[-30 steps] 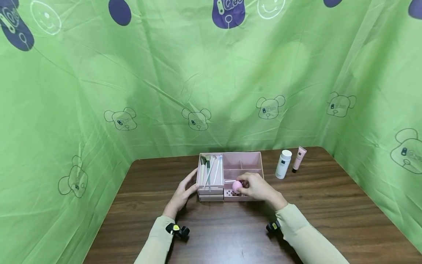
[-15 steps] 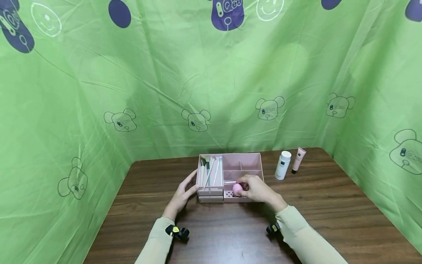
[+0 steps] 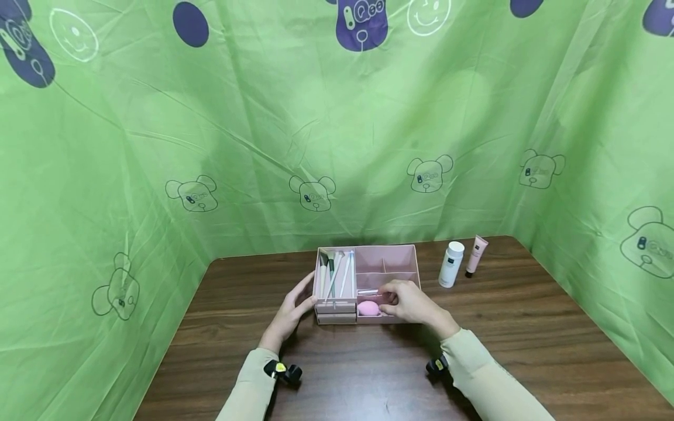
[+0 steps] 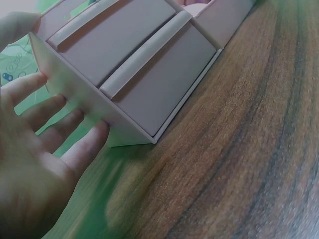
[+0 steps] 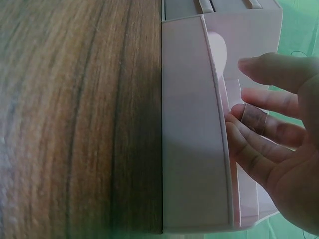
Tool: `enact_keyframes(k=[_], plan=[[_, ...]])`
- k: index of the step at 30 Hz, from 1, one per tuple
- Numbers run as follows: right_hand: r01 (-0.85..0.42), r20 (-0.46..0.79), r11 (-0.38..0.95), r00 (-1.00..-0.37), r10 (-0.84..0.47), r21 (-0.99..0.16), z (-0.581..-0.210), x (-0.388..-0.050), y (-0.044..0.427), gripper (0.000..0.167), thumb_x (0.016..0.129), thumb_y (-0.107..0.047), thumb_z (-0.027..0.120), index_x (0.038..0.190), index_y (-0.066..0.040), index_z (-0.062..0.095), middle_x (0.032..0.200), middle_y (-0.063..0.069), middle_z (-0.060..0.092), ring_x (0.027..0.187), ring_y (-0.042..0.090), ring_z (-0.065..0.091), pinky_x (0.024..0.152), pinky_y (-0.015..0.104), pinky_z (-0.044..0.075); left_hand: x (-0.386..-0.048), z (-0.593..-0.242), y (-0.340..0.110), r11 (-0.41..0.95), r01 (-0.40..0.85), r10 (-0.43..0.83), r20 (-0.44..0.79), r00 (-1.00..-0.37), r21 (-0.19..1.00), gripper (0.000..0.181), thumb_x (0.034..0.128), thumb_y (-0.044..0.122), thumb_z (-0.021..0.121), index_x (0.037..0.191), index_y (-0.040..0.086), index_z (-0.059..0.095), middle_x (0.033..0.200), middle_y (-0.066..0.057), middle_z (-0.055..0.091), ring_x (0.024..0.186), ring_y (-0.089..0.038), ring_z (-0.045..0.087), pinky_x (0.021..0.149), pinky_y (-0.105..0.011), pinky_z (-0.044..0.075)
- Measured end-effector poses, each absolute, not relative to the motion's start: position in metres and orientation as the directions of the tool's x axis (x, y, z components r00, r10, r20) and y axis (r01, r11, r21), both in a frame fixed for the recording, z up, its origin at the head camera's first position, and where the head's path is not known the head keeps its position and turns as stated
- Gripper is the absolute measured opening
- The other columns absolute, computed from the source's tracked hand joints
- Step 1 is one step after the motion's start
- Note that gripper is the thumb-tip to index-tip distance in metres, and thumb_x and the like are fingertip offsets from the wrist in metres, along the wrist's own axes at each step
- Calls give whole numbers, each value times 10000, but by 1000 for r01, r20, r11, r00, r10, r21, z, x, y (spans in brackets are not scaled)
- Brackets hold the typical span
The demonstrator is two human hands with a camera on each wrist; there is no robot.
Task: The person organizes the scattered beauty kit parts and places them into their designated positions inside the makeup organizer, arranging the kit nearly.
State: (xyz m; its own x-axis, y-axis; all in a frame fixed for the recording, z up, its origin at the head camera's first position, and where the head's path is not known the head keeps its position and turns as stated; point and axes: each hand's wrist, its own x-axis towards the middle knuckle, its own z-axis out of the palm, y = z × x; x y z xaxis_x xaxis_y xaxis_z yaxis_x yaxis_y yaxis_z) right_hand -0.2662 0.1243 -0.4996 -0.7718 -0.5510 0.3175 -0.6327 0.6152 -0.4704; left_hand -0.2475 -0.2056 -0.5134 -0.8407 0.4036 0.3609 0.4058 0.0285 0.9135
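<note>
A pink makeup sponge [image 3: 368, 308] lies in the front compartment of the pink cosmetics organizer [image 3: 387, 252]. The right wrist view shows the sponge [image 5: 218, 52] beside the compartment's inner wall. My right hand [image 3: 408, 301] is over that compartment, thumb and fingers apart, with nothing between them. Its lower fingers [image 5: 251, 162] reach inside the front wall, and one wears a band. With spread fingers, my left hand [image 3: 291, 307] touches the organizer's left side. In the left wrist view, its thumb [image 4: 20, 25] is at the upper edge, next to the two drawers [image 4: 164, 74].
Several makeup brushes [image 3: 333, 272] lie in the organizer's left top tray. Behind the sponge, a slim shiny item [image 3: 367, 292] sits in the middle. To the right stand a white bottle [image 3: 451, 266] and a pink tube [image 3: 476, 256] on the wooden table [image 3: 237, 304].
My right hand has let go of the makeup sponge, which moved down and slightly left into the front compartment. The left hand stays at the organizer's side.
</note>
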Motion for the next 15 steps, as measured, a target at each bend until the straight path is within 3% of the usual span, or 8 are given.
enact_keyframes(k=[7, 12, 15], plan=[[-639, 329, 612, -767, -551, -466, -498, -266, 126, 292, 786, -198, 796, 1020, -40, 721, 858, 32, 690, 754, 151, 654, 675, 244, 561, -248, -514, -206, 5, 404, 405, 367, -837, 915, 602, 982, -8, 491, 1516, -61, 218, 1544, -285, 279, 1412, -442, 276, 1166, -417, 285], [-645, 339, 602, -762, -551, -472, -495, -267, 130, 280, 792, -175, 793, 1025, -39, 718, 880, 53, 700, 751, 161, 654, 669, 278, 570, -247, -512, -205, -4, 394, 407, 362, -839, 919, 604, 980, -19, 484, 1515, -68, 208, 1549, -287, 264, 1417, -444, 258, 1152, -582, 196], [-639, 337, 603, -767, -546, -478, -491, -266, 133, 290, 799, -176, 787, 1043, -39, 711, 910, 77, 708, 750, 179, 665, 665, 282, 574, -247, -512, -205, 8, 393, 410, 356, -840, 919, 607, 983, -7, 488, 1516, -67, 204, 1553, -280, 261, 1420, -431, 263, 1158, -531, 221]])
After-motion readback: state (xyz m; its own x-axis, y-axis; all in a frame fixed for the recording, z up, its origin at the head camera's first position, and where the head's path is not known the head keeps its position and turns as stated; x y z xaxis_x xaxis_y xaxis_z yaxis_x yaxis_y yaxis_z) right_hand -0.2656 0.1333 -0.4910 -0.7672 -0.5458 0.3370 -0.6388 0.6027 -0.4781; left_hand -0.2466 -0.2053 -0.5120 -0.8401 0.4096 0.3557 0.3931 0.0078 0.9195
